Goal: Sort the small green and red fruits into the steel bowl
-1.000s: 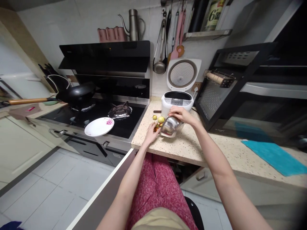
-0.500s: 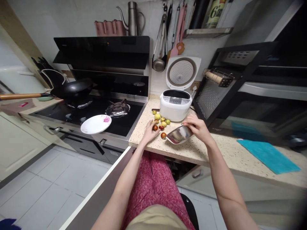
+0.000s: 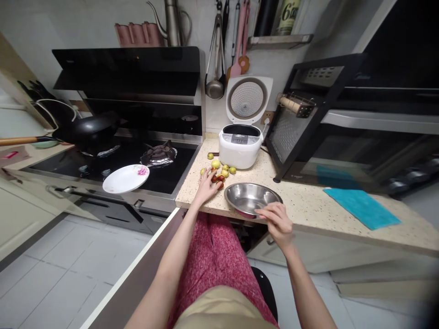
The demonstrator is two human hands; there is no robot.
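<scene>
Fingers of my right hand (image 3: pixel 278 220) pinch bowl (image 3: pixel 253 198) rim at 5 o'clock; left hand (image 3: pixel 206 185), fingers spread, corrals fruit (image 3: pixel 220 172) at 10; sweep gently.

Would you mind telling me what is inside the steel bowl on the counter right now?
The steel bowl looks empty: only bare shiny metal shows. The right hand covers a bit of its near rim. The small fruits lie outside it on the counter, by the left hand.
</scene>
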